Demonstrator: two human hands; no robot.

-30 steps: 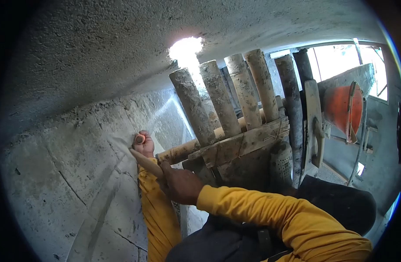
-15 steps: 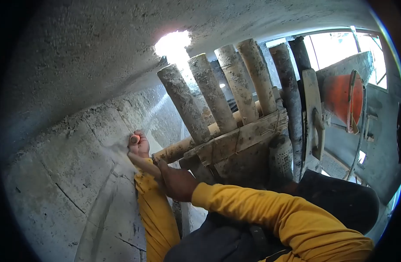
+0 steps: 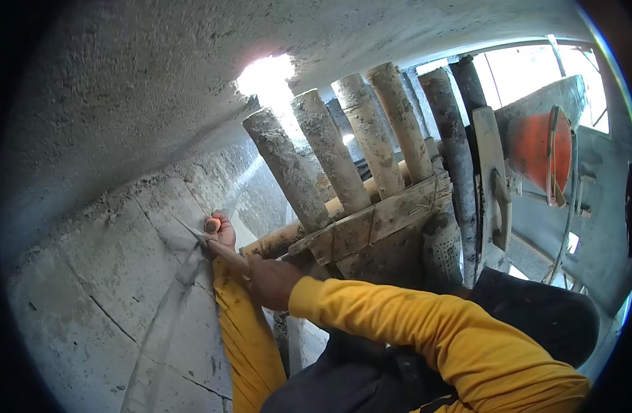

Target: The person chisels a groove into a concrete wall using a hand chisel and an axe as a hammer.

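Note:
My left hand [image 3: 224, 233] is closed around a tool with a round orange end [image 3: 212, 224], up against the grey block wall [image 3: 89, 275]. My right hand [image 3: 275, 281] grips the wooden handle [image 3: 228, 256] of a hammer-like tool. Its pointed metal head [image 3: 192, 231] lies beside my left hand, over the wall. Most of what my left hand holds is hidden by the fingers. A pale translucent strip [image 3: 154, 351] runs down the wall below the hands.
Several mud-caked round poles [image 3: 333, 151] rise behind a rough wooden board [image 3: 374, 220] at centre. A wooden float [image 3: 493, 180] stands right of them, with an orange bucket [image 3: 538, 155] beyond. Dark-clad legs [image 3: 343, 378] are at the bottom. A rough concrete surface [image 3: 151, 82] slopes overhead.
The hammer-like tool, blurred before, now shows clearly, with its pointed head higher and nearer the orange end. My right hand has shifted slightly left. My left hand stays nearly in place.

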